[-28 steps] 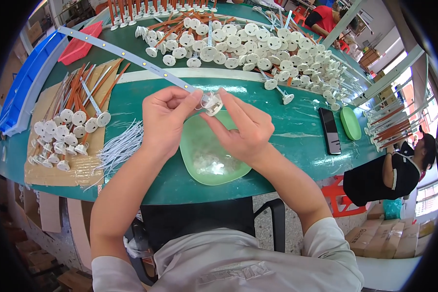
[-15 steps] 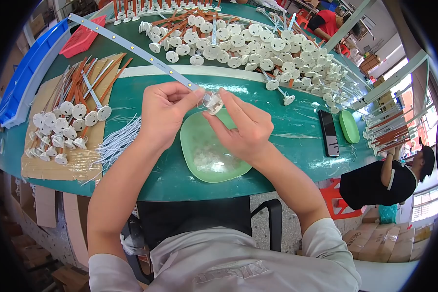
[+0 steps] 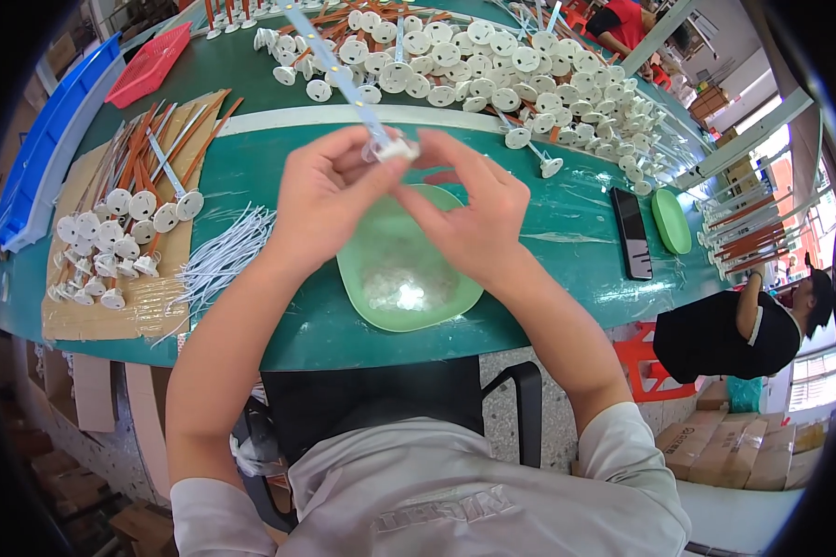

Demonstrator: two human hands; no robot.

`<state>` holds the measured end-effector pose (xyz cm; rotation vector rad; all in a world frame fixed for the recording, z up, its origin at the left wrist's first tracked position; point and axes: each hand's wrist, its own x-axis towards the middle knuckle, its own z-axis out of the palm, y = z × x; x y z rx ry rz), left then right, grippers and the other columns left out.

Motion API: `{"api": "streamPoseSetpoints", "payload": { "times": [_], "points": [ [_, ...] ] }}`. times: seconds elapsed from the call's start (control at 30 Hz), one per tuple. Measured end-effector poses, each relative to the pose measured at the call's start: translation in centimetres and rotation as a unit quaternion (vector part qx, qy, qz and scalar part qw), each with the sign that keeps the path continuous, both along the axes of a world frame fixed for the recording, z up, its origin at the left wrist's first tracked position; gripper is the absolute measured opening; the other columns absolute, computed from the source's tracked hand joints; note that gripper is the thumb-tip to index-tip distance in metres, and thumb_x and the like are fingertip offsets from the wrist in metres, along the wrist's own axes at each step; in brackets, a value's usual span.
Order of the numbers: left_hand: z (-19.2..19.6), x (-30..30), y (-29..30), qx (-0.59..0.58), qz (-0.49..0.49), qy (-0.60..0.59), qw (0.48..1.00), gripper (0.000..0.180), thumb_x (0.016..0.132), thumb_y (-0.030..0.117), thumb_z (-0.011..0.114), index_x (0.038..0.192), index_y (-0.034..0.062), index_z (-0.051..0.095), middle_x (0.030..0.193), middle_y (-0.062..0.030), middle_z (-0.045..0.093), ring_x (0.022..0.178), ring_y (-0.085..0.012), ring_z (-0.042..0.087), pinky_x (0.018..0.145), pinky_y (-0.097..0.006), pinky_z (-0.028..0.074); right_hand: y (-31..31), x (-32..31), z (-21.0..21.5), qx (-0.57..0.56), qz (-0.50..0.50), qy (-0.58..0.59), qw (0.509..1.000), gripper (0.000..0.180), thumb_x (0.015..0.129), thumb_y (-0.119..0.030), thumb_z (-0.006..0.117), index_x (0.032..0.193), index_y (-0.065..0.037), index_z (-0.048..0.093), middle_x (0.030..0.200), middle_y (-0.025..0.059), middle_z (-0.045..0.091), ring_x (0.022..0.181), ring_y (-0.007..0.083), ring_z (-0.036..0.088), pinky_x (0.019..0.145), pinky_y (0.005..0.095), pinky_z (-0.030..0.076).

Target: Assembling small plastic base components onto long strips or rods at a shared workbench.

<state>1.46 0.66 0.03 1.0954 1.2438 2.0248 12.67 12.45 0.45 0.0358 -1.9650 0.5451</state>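
My left hand (image 3: 320, 200) pinches the near end of a long thin white strip (image 3: 330, 65), which slants away to the far left and ends in a small white round cap (image 3: 395, 148). The fingertips of my right hand (image 3: 474, 218) touch that cap from the right. Both hands hover over a light green bowl (image 3: 372, 311) that holds several small clear discs (image 3: 404, 278) and stands on the green table (image 3: 251, 176).
A brown cardboard sheet (image 3: 130, 306) at the left carries white-capped sticks (image 3: 111, 232), with a bundle of white wires (image 3: 218, 260) beside it. Many finished capped pieces (image 3: 492, 74) cover the far table. A black phone (image 3: 632, 232) and green lid (image 3: 671, 221) lie right. Another person (image 3: 743, 330) sits at the far right.
Both hands and the strip end sit higher over the bowl than before, fingertips still working at the white cap. The view has shifted slightly.
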Motion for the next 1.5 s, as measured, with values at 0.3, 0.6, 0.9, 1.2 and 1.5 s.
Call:
{"api": "streamPoseSetpoints", "payload": {
  "times": [0.3,0.6,0.9,1.2,1.5],
  "points": [
    [0.2,-2.4,-0.2,-0.099,0.085,-0.105,0.986,0.029,0.094,0.021,0.062,0.111,-0.0021,0.060,0.106,-0.0112,0.067,0.090,-0.0177,0.067,0.079,-0.027,0.052,1.5,1.6,0.5,0.076,0.133,-0.419,0.895,0.022,0.070,-0.003,0.067,0.092,-0.002,0.067,0.087,0.0153,0.067,0.078,0.0348,0.065,0.072,0.0417,0.054],
    [-0.7,-1.1,-0.2,-0.167,0.044,-0.030,0.985,0.025,0.093,0.014,0.062,0.112,-0.0025,0.060,0.100,-0.0101,0.068,0.084,-0.0172,0.067,0.075,-0.026,0.052,1.5,1.6,-0.5,0.072,0.132,-0.450,0.880,0.010,0.072,-0.006,0.061,0.080,-0.002,0.066,0.077,0.0178,0.064,0.079,0.0363,0.064,0.073,0.0450,0.051],
    [-1.4,-0.7,0.6,-0.145,0.042,-0.016,0.988,0.026,0.095,0.013,0.058,0.115,-0.0037,0.056,0.110,-0.0123,0.064,0.092,-0.0155,0.064,0.079,-0.025,0.051,1.9,2.0,-0.2,0.046,0.160,-0.324,0.931,0.008,0.076,-0.011,0.063,0.081,-0.005,0.063,0.073,0.0152,0.061,0.072,0.0352,0.062,0.067,0.0443,0.050],
    [-1.8,-1.2,-0.5,-0.044,-0.050,-0.062,0.996,0.027,0.099,0.014,0.051,0.121,-0.0019,0.049,0.119,-0.0122,0.058,0.108,-0.0186,0.059,0.091,-0.030,0.049,1.2,0.4,-0.6,-0.011,0.077,-0.024,0.997,0.011,0.073,-0.011,0.068,0.077,-0.006,0.059,0.064,0.0097,0.059,0.059,0.0319,0.059,0.055,0.0426,0.047],
    [-2.3,-1.6,-0.3,-0.031,-0.024,-0.041,0.998,0.029,0.099,0.011,0.050,0.124,-0.0039,0.045,0.121,-0.0144,0.056,0.111,-0.0206,0.058,0.097,-0.032,0.047,0.8,0.2,-1.7,-0.008,0.025,0.019,0.999,0.006,0.069,-0.009,0.066,0.072,-0.007,0.061,0.061,0.0097,0.059,0.057,0.0323,0.058,0.053,0.0441,0.045]
  ]
}}
